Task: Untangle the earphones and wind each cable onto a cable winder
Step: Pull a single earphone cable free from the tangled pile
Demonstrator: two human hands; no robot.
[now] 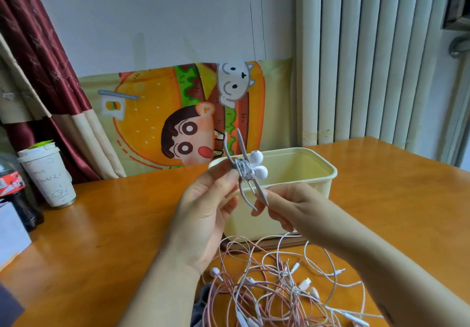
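Left hand (203, 215): raised over the table, thumb and fingers pinching the cable winder at its middle from the left side.
Right hand (287, 207): a little lower, fingertips pinching the bottom tip of one winder arm; the other fingers are curled loosely.
Cable winder (241, 171): grey, two thin arms crossing like an X, held in the air between both hands; its long axis is almost upright and leans slightly.
Wound earphone: the cable is wrapped tight at the crossing, and two white earbuds (258, 164) stick out to the right.
Box (328, 171): cream, open on top, directly behind the winder and extending to the right, so the right hand is the nearer one.
Tangle (279, 283): pink and white earphones lie mixed on the table (114, 225), below the hands and toward the person, mostly under the right forearm.
Step, as I judge: this winder seems finished; the move turns on carrying it forward over the box rim.
Far left: paper cup (48, 176) and dark bottle (17, 194), well apart.
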